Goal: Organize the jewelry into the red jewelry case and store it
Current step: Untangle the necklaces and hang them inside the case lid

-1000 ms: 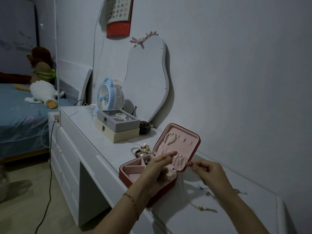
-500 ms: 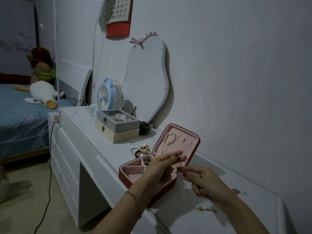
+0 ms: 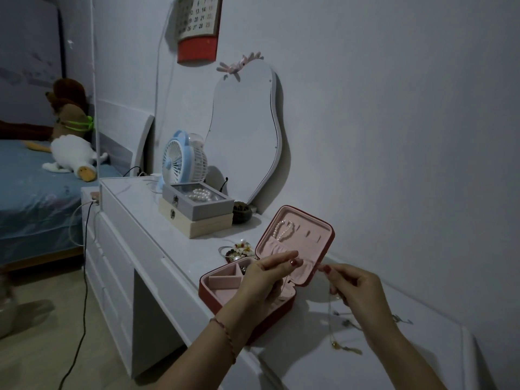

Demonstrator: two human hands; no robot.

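Hands worked above the red jewelry case (image 3: pixel 225 298), which sat open on the white worktop (image 3: pixel 168 237), its lid propped up with a pearl bracelet (image 3: pixel 284 229) hung inside. The left hand (image 3: pixel 264 280) and right hand (image 3: pixel 357 288) each had a pinching grip on a thin necklace (image 3: pixel 330 319), whose chain hung from the right fingers toward a gold pendant (image 3: pixel 334 344) by the worktop.

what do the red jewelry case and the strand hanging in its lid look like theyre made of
Red jewelry case: probably faux leather, from its smooth low-sheen shell; the pink lining looks soft and matte, like velvet or suede. Strand in the lid: round whitish glossy beads, likely pearls or imitation; real or fake can't be told.
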